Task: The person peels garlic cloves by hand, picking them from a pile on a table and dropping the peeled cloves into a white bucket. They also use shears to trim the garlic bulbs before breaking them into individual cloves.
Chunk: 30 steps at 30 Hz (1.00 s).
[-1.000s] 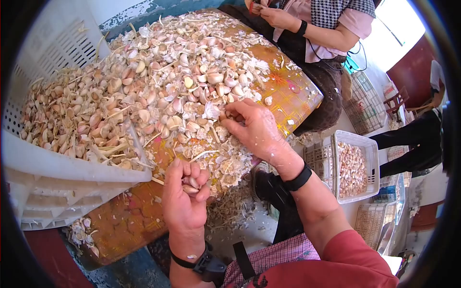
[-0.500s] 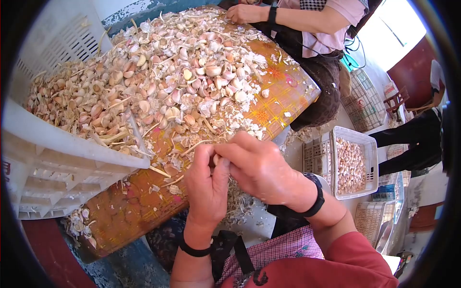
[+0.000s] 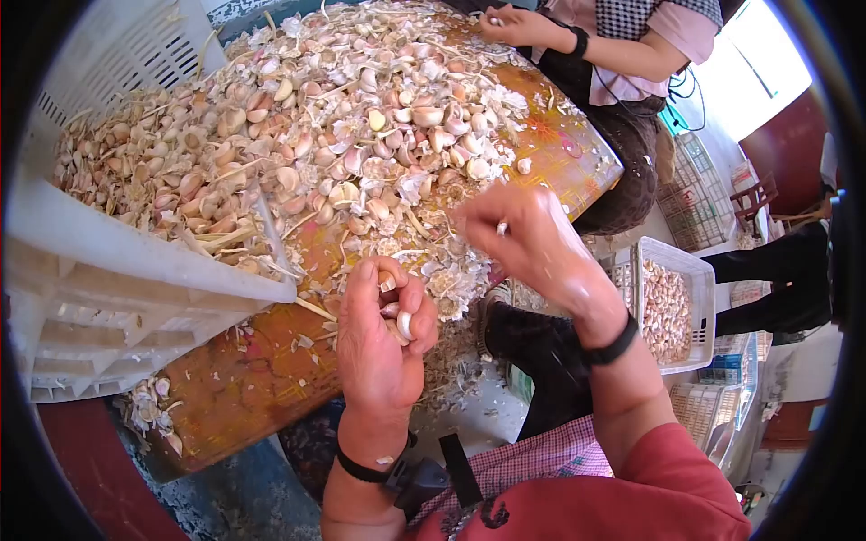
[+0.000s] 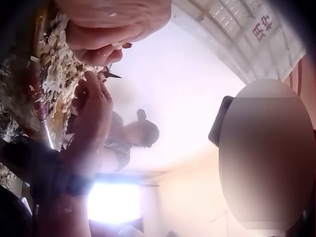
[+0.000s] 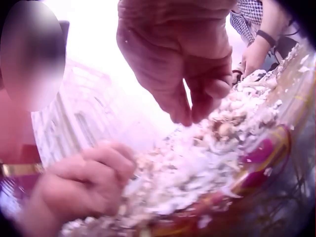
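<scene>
My left hand [image 3: 383, 343], palm up above the table's near edge, curls its fingers round several garlic cloves [image 3: 392, 311], some with pale peeled sides. To its right my right hand [image 3: 537, 243] is raised over the near end of the garlic pile [image 3: 361, 135], blurred, fingers bent downward. A small light bit [image 3: 502, 228] shows by its fingers. In the left wrist view a dark pointed piece [image 4: 112, 75] sticks out at the right hand's fingertips; I cannot tell what it is. The right wrist view shows thumb and fingers [image 5: 182, 116] close together.
A white plastic crate [image 3: 153, 270] lies tipped at the left, garlic spilling over the patterned table [image 3: 253, 361]. Loose skins [image 3: 456, 288] cover the table's near edge. Another person's hand [image 3: 519, 27] is across the table. A crate of cloves [image 3: 704, 302] stands right on the floor.
The right hand came from the pile to meet the left, then moved away to the right and up. The left hand keeps holding cloves. The other person's hand reached down, then rose.
</scene>
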Tool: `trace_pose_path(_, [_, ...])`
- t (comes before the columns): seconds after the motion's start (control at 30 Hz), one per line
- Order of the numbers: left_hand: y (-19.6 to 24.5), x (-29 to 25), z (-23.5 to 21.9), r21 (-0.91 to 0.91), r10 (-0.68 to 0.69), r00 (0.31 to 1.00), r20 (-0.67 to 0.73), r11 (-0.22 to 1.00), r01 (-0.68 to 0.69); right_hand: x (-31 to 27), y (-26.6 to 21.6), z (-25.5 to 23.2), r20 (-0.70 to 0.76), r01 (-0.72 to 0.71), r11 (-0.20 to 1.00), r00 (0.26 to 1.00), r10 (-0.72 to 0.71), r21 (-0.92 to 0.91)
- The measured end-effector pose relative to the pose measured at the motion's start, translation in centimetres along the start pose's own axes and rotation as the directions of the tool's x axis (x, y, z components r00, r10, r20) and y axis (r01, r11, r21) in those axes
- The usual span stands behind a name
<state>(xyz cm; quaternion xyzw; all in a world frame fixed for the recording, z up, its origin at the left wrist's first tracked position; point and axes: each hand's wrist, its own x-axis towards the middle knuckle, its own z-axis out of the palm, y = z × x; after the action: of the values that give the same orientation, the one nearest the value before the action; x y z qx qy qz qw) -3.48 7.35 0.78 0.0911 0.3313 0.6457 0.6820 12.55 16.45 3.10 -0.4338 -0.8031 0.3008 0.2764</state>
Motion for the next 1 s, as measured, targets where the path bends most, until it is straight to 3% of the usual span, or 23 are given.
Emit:
trace_pose_path(0.03, [0.0,0.3,-0.2,-0.026,-0.014,1.0,0.005,1.0,0.014,1.7,-0.2,0.4,-0.064,-0.146,0.989,0.987,0.144,-0.017])
trace_pose_path(0.13, [0.2,0.7,-0.5,-0.032,0.02,0.999,-0.03,0.999,-0.021,4.8,2.2,3.8,-0.137,-0.073,0.941,0.99,0.029,-0.331])
trace_pose_path(0.27, [0.2,0.5,-0.6,-0.049,0.042,0.994,-0.097,0.998,-0.047,4.9,2.0,4.4,-0.18,0.01,0.882,0.978,-0.107,-0.47])
trace_pose_path(0.3, [0.2,0.4,-0.6,-0.047,0.048,0.993,-0.112,0.997,-0.053,4.4,1.5,3.8,-0.117,-0.105,0.964,0.99,0.079,-0.242])
trace_pose_path(0.33, [0.1,0.4,-0.9,-0.048,0.047,0.996,-0.074,0.998,-0.05,3.9,1.1,3.3,-0.012,-0.243,0.97,0.97,0.243,-0.013])
trace_pose_path(0.37, [-0.1,0.5,-0.9,-0.055,0.046,0.997,-0.066,0.997,-0.05,3.1,1.1,2.9,-0.016,-0.242,0.97,0.97,0.242,-0.023])
trace_pose_path(0.4, [-0.4,0.5,-0.8,0.012,0.044,0.997,-0.058,0.999,-0.043,2.0,1.1,2.7,0.049,-0.249,0.889,0.967,0.249,0.386])
trace_pose_path(0.43, [-0.6,0.4,-0.7,0.08,0.041,0.998,-0.054,0.996,-0.037,0.9,1.1,2.5,0.115,-0.241,0.644,0.966,0.231,0.726])
trace_pose_path(0.5, [-1.3,-0.1,0.0,0.088,0.048,0.998,-0.038,0.995,-0.045,-0.9,-0.6,1.8,0.14,-0.25,0.654,0.966,0.217,0.714])
trace_pose_path(0.57, [-1.6,-0.6,0.7,0.102,0.059,0.998,-0.025,0.993,-0.057,-2.3,-1.2,1.9,0.067,-0.112,0.556,0.993,0.102,0.824])
trace_pose_path(0.63, [-1.8,-1.4,1.3,0.121,0.116,0.987,0.112,0.984,-0.129,-3.0,-1.9,1.4,0.054,-0.091,0.565,0.995,0.081,0.82])
trace_pose_path(0.7, [-1.8,-1.9,1.7,0.077,0.156,0.972,0.175,0.982,-0.172,-3.4,-2.5,0.5,-0.14,0.192,0.68,0.981,-0.131,0.708])
trace_pose_path(0.73, [-1.3,-2.4,2.2,0.097,0.173,0.953,0.25,0.974,-0.202,-3.4,-2.6,-0.4,-0.162,0.28,0.792,0.96,-0.228,0.543])
trace_pose_path(0.77, [-0.9,-2.9,2.5,0.114,0.188,0.927,0.325,0.965,-0.236,-3.8,-3.4,-0.7,-0.197,0.3,0.823,0.952,-0.232,0.483])
trace_pose_path(0.83, [-0.6,-3.5,2.7,0.136,0.169,0.928,0.332,0.965,-0.224,-4.3,-4.4,-1.8,-0.186,0.354,0.773,0.935,-0.301,0.527])
trace_pose_path(0.9, [-0.5,-4.1,2.7,0.079,0.234,0.895,0.381,0.956,-0.284,-4.7,-4.8,-1.8,-0.186,0.324,0.762,0.946,-0.265,0.56])
trace_pose_path(0.97, [-1.2,-3.3,1.5,0.166,0.256,0.88,0.4,0.924,-0.344,-4.4,-4.7,-1.7,-0.179,0.319,0.899,0.944,-0.276,0.301])
trace_pose_path(1.0, [-1.5,-2.9,1.5,0.226,0.298,0.895,0.332,0.896,-0.382,-4.4,-4.3,-1.2,-0.136,0.221,0.896,0.974,-0.181,0.385])
